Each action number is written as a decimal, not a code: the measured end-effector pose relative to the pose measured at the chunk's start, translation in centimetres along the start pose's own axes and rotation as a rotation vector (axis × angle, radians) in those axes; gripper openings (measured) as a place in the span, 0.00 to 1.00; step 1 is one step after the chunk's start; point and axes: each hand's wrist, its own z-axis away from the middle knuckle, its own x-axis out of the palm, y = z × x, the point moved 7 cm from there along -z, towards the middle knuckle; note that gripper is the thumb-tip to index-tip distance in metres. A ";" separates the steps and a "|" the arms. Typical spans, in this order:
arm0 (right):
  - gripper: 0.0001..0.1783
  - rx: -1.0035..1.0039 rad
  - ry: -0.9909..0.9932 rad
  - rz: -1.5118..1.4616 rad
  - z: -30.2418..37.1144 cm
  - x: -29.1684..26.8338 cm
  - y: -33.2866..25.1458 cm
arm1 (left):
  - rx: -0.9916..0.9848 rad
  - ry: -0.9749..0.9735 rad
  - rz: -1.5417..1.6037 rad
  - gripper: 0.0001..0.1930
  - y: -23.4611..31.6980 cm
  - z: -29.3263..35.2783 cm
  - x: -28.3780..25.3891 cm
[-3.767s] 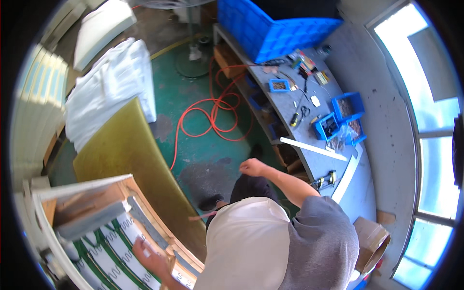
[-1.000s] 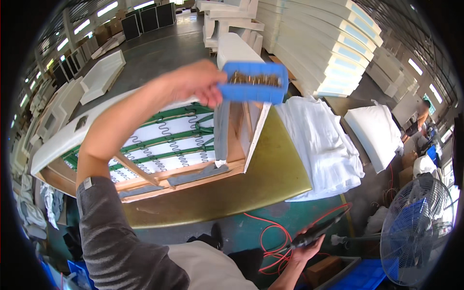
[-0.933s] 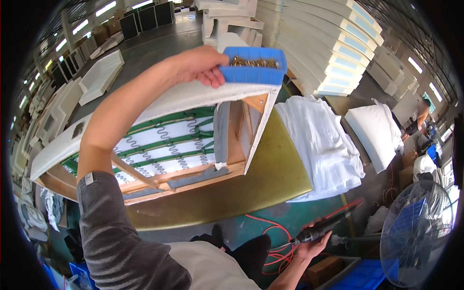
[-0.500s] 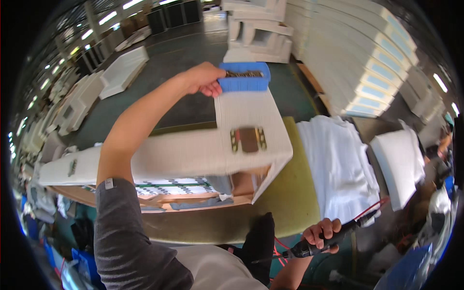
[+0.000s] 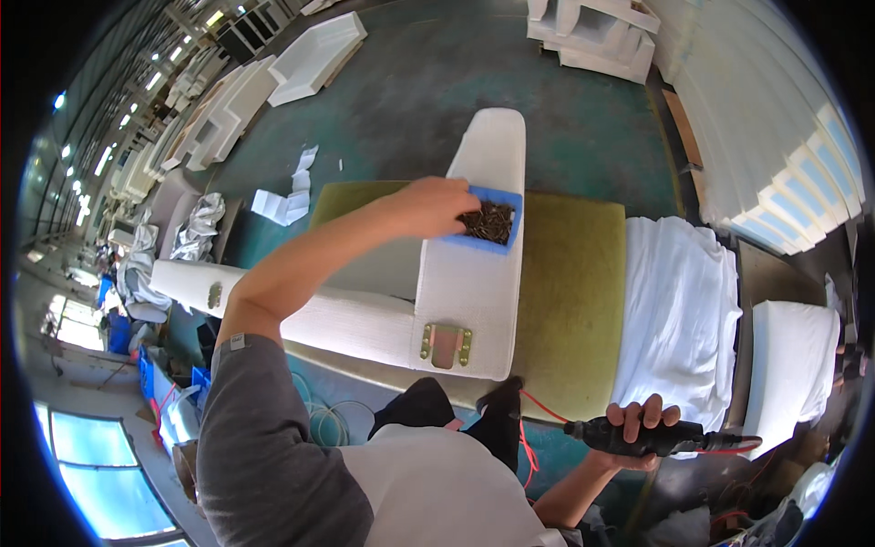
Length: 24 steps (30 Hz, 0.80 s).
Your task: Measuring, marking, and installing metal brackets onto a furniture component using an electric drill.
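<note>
A blue bin [image 5: 517,225] full of small dark screws [image 5: 490,221] stands on the pale padded L-shaped frame [image 5: 469,292]. Over the bin's left end my left hand [image 5: 436,208] is bent, its fingers curled in past the rim against the screws. The fingertips are partly hidden, so what they pinch cannot be made out. At the lower right, away from the frame, my right hand [image 5: 633,428] is wrapped round a black inline power screwdriver [image 5: 670,440], held roughly level with its front end to the left. A metal bracket [image 5: 446,346] lies on the frame's near corner.
The frame rests on an olive padded bench [image 5: 574,301]. White cloth [image 5: 679,310] drapes over its right side. A red hose [image 5: 529,447] hangs by my legs. White foam pieces [image 5: 597,36] and a tall stack of pale panels [image 5: 775,118] stand beyond.
My left hand has shifted from gripping the bin's left end to bending over its rim at the screws. My right hand and the screwdriver sit further right. The view has tilted and turned.
</note>
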 end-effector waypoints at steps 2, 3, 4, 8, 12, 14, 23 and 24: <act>0.27 0.018 0.045 -0.022 -0.4 0.9 0.5 | -0.048 -0.238 -0.133 0.11 -0.6 -0.4 2.1; 0.29 0.010 0.088 -0.023 -0.6 1.2 0.2 | -0.016 -0.237 -0.165 0.10 -0.1 -1.1 2.4; 0.29 0.020 0.108 -0.017 -0.7 1.3 0.1 | -0.051 -0.242 -0.158 0.10 -0.1 -1.8 2.8; 0.30 0.058 0.116 0.038 -1.3 1.5 0.7 | -0.028 -0.337 -0.207 0.08 0.3 -2.2 4.5; 0.27 0.075 0.115 0.153 -2.5 2.2 1.9 | 0.007 -0.259 -0.193 0.07 0.7 -1.4 4.0; 0.30 0.076 0.163 0.178 -2.6 2.5 2.3 | 0.025 -0.130 -0.079 0.06 0.9 -1.4 3.6; 0.29 0.123 0.119 0.281 -2.8 5.2 5.7 | 0.193 0.241 0.121 0.07 1.8 -0.4 3.3; 0.29 0.119 0.137 0.315 -2.8 5.4 6.0 | 0.175 0.235 0.186 0.07 2.0 -0.4 3.3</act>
